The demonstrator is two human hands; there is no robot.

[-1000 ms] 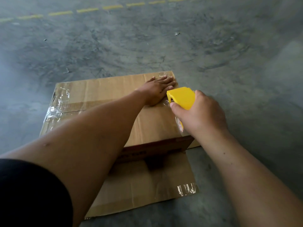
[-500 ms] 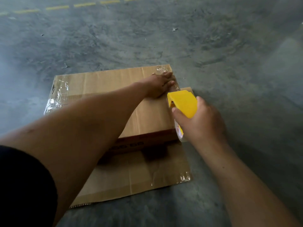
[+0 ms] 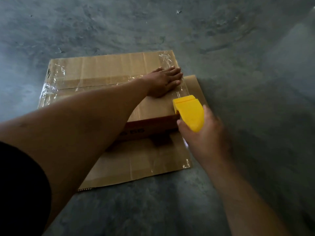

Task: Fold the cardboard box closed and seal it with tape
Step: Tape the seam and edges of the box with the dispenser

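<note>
My left hand [image 3: 163,81] lies flat with fingers straight on the cardboard box [image 3: 105,72], pinning the tape [image 3: 180,89] end; my right hand [image 3: 202,135], just beside it, grips the yellow dispenser [image 3: 189,112], drawing tape taut along the edge.

- We identify a warehouse or workshop floor: bare, scuffed grey concrete [image 3: 238,65].
- We note the cardboard box [image 3: 105,70] is taped directly on this floor, with torn scraps [image 3: 178,11] lying nearby.

Grey, scuffed concrete floor [image 3: 238,65] under dim light.
</note>
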